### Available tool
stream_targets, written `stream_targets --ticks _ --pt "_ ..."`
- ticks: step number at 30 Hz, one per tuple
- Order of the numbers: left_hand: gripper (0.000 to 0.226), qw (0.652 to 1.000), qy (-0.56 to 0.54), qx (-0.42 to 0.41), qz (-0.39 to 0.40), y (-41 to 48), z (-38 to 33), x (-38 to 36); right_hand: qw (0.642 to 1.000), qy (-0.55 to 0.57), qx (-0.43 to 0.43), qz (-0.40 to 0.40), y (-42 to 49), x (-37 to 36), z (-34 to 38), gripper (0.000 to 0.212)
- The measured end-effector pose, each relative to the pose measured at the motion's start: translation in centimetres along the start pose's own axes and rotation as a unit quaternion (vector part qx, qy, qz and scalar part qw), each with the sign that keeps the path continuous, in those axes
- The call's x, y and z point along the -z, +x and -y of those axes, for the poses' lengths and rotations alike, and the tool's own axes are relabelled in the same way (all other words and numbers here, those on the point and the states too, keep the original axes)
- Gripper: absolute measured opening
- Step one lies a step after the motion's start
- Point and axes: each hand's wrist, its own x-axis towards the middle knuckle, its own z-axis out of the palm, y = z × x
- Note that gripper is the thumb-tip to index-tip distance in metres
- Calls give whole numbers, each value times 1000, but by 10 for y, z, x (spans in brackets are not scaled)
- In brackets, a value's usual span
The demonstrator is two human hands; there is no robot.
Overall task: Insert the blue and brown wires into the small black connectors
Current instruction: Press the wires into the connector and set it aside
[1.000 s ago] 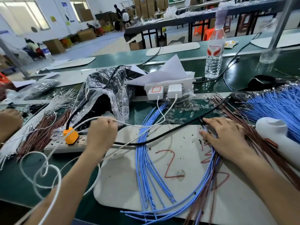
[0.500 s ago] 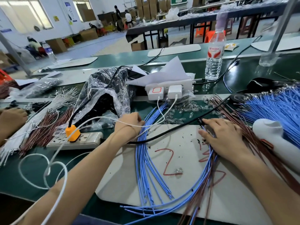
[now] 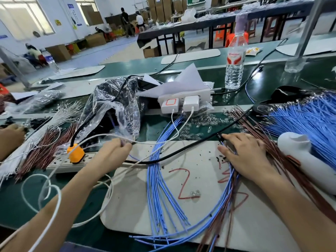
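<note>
The left hand (image 3: 111, 155) has its fingers (image 3: 125, 145) curled, with the tips drawn together at the mouth of a crinkled clear plastic bag (image 3: 101, 110). The bag holds a dark heap of small black connectors (image 3: 109, 119), each too small to make out singly. Something small and dark sits at the fingertips, but I cannot tell what it is or whether it is gripped. A thin white cable (image 3: 154, 142) runs right past those fingertips, and a thicker black cable (image 3: 181, 151) passes just beside the wrist.

The right hand (image 3: 249, 155) lies palm down, grasping nothing. Its fingers (image 3: 234, 138) are straight and slightly spread, resting on mixed strands. The thumb points toward the left hand.

The blue wires (image 3: 158, 179) lie between the two hands as a loose bundle of thin, round, matte-sheathed strands. Their long axis runs from far to near: the far ends point beyond both sets of fingertips, and the near ends fan out by the near edge of the mat (image 3: 190, 155). More blue strands curve out from under the right palm in a wide arc, sweeping back below the wrist and pointing leftward.

The brown wires (image 3: 225, 215), thin and reddish, follow that same arc. Others fan out just beyond the right fingertips, with a dense blue spread further right of the knuckles. Small black bits (image 3: 217, 158) dot the mat beside the right thumb. The mat is pale and smooth, with rounded corners and red numerals drawn on it.
</note>
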Motion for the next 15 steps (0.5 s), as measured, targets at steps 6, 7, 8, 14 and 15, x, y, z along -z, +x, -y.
stream_targets --ticks 6,7,8,14,15 --pt "36 963 -194 18 185 -52 0 0 1000 -3 -4 13 -1 3 2 52" --pt "38 965 -173 -5 195 -58 -6 -5 1000 -1 -5 15 -1 3 3 52" --pt "36 970 -142 -44 190 -64 -12 -11 1000 0 -6 15 -2 3 3 52" --pt "21 961 41 -272 9 -94 -75 -37 984 81 92 -132 -9 12 19 39" --pt "20 957 40 -287 -13 -98 -88 -39 972 130 133 -141 -12 16 24 33"
